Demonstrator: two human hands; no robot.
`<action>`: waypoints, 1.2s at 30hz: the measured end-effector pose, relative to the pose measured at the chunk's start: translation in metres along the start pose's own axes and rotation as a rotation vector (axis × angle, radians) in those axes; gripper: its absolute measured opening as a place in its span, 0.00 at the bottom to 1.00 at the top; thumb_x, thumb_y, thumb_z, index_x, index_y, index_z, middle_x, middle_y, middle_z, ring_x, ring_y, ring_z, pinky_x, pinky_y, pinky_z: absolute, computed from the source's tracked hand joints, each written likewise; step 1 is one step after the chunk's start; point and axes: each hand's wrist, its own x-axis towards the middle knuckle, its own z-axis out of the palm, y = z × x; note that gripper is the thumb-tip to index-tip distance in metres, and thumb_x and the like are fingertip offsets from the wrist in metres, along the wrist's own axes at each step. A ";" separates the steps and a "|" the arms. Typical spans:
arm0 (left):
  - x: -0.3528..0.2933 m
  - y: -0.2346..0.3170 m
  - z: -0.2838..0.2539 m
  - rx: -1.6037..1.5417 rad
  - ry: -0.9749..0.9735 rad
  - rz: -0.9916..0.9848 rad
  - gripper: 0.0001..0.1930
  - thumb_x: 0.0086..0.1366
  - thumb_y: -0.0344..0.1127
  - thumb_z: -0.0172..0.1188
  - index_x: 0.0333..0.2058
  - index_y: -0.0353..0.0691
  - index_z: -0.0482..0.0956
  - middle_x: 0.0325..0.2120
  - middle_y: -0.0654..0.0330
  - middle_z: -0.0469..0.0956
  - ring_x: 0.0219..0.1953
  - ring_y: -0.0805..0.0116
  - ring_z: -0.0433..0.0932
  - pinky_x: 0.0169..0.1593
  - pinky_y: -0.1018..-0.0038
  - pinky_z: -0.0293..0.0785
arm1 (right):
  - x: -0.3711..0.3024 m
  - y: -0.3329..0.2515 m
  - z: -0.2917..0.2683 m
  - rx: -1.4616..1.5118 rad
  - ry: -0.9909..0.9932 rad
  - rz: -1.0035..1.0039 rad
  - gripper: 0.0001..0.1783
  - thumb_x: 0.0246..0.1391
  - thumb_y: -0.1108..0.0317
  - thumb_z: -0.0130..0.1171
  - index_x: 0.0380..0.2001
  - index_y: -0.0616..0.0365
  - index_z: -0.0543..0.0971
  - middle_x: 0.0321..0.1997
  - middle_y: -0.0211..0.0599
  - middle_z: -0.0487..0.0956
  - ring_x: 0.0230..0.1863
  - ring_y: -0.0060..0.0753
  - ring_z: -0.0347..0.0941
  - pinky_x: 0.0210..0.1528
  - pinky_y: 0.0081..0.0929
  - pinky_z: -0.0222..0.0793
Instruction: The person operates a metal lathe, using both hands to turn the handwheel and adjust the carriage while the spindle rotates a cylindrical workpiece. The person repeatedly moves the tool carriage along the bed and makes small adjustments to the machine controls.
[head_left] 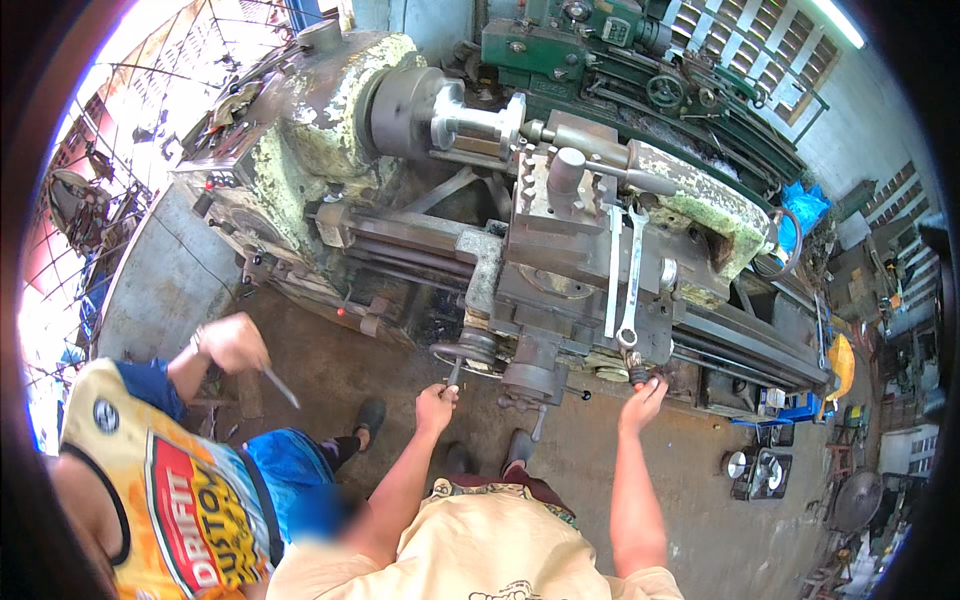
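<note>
My left hand (437, 408) is closed around the upright handle of the carriage handwheel (468, 348) on the front of a large metal lathe. My right hand (643, 402) grips a dark lever knob (637, 374) with some orange on it, low at the apron's right side. Between chuck (402, 112) and tailstock (690, 190), a shiny flanged metal workpiece (478, 124) is mounted. The tool post (565, 172) stands just in front of it. A combination spanner (632, 270) and a flat pale metal bar (613, 270) lie side by side on the carriage.
Close on my left, a co-worker's hand (235, 343) holds a thin grey rod (281, 388). A green lathe (560, 60) stands behind. At the right are a black crate (762, 472), a yellow object (840, 367) and a blue plastic bag (803, 212).
</note>
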 end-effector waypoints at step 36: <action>-0.060 -0.145 0.075 0.415 -0.009 -0.299 0.18 0.56 0.49 0.66 0.38 0.41 0.86 0.36 0.51 0.84 0.42 0.56 0.83 0.48 0.63 0.77 | -0.079 0.297 -0.143 -0.196 -1.081 0.685 0.13 0.55 0.75 0.52 0.42 0.70 0.77 0.37 0.50 0.81 0.32 0.44 0.79 0.31 0.35 0.75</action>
